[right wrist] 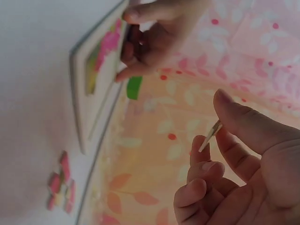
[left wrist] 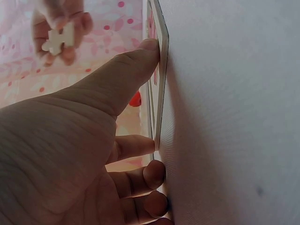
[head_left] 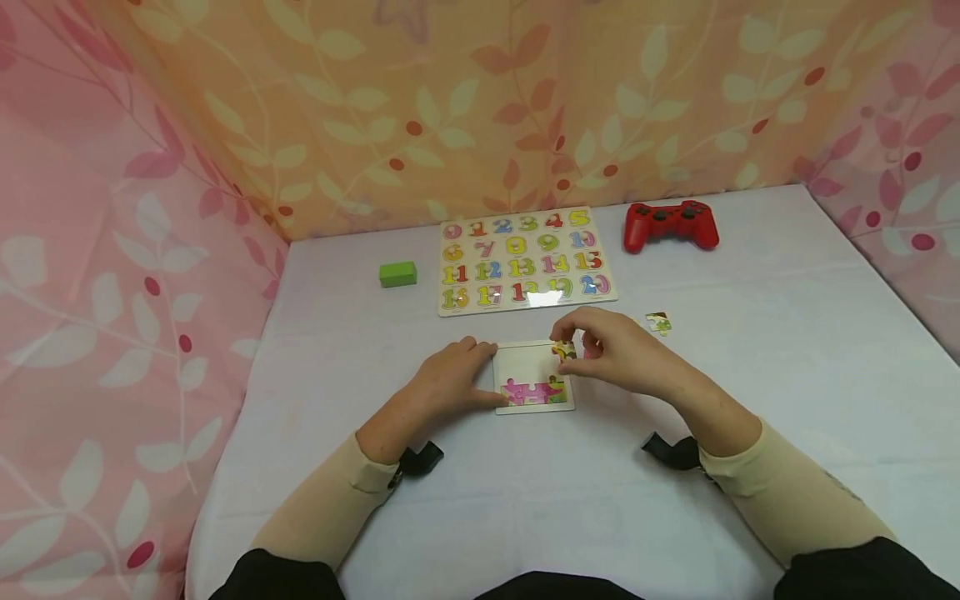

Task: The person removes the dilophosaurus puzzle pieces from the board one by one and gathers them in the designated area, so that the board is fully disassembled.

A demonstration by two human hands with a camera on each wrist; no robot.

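A small jigsaw tray (head_left: 525,362) lies on the table with pink and green pieces (head_left: 532,392) fitted along its near side. My left hand (head_left: 450,379) rests at the tray's left edge, its thumb on the near corner and index fingertip at the far corner. Above the tray's right side, my right hand (head_left: 618,350) pinches a jigsaw piece (head_left: 564,351) between thumb and fingers. The right wrist view shows that piece (right wrist: 210,136) edge-on, apart from the tray; its pale back (left wrist: 61,40) appears in the left wrist view. Loose pink pieces (right wrist: 61,183) lie beside the tray.
Behind the tray lies a number puzzle board (head_left: 538,246). A green block (head_left: 397,274) sits to its left, a red game controller (head_left: 670,226) to its right. Another loose jigsaw piece (head_left: 658,323) lies beyond my right hand. Patterned cloth walls (head_left: 450,108) border the white table.
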